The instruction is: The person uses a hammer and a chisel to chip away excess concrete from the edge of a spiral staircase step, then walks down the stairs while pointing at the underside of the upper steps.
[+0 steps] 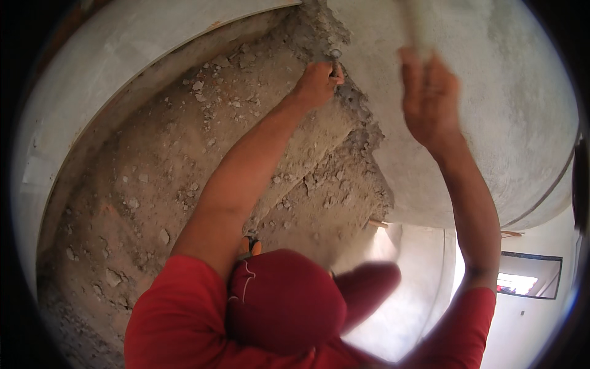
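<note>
Red sleeves sit closest to us, with a rounded patch of dark red cloth between them. Our left grip is clamped around a metal rod, its round end poking up right by the broken edge of the pale concrete slab, tho we can't see its other end. Over the slab, our right grip is pretty blurry but looks wrapped around a stick-like handle running out past the top, and crumbly rubble litters the dirt off left.
</note>
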Tool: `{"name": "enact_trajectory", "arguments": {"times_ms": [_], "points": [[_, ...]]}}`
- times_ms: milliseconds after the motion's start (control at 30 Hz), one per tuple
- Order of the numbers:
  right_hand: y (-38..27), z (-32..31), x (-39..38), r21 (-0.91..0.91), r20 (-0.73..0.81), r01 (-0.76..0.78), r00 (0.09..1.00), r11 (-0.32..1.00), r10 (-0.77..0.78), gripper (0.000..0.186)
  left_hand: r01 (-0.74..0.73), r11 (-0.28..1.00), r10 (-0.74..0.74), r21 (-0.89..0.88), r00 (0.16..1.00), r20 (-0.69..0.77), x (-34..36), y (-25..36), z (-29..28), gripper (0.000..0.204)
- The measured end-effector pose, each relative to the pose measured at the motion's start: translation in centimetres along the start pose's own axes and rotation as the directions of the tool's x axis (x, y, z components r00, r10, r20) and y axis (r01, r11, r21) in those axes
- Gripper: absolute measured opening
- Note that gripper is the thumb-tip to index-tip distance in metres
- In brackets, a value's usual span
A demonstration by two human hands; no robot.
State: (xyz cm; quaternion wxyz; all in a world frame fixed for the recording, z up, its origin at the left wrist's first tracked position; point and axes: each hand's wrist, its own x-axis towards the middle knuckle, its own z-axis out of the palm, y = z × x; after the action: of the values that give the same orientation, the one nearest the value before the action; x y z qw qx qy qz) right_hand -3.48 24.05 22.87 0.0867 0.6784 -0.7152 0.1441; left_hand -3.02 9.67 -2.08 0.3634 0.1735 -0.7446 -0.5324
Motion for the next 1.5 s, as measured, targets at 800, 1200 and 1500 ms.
{"name": "enact_trajectory", "arguments": {"times_ms": [800,1200,1500], "points": [[1.7,2.3,-13.7,0.235,0.101,-0.499,0.866,0.834,0.489,0.031,0.246,0.967,-0.253,-0.069,0.96,-0.119,-6.2,-1.6,-6.1,0.014],[1.6,8.4,-17.2,-0.148,0.513,-0.571,0.654,0.808,0.556,0.027,0.303,0.94,-0.312,-0.154,0.949,-0.037,-10.2,2.9,-13.7,0.032],[2.9,8.9,-13.6,-0.283,0.661,-0.45,0.549,0.847,0.512,0.027,0.368,0.92,-0.367,-0.136,0.93,0.031,-8.6,1.5,-14.4,0.031]]}}
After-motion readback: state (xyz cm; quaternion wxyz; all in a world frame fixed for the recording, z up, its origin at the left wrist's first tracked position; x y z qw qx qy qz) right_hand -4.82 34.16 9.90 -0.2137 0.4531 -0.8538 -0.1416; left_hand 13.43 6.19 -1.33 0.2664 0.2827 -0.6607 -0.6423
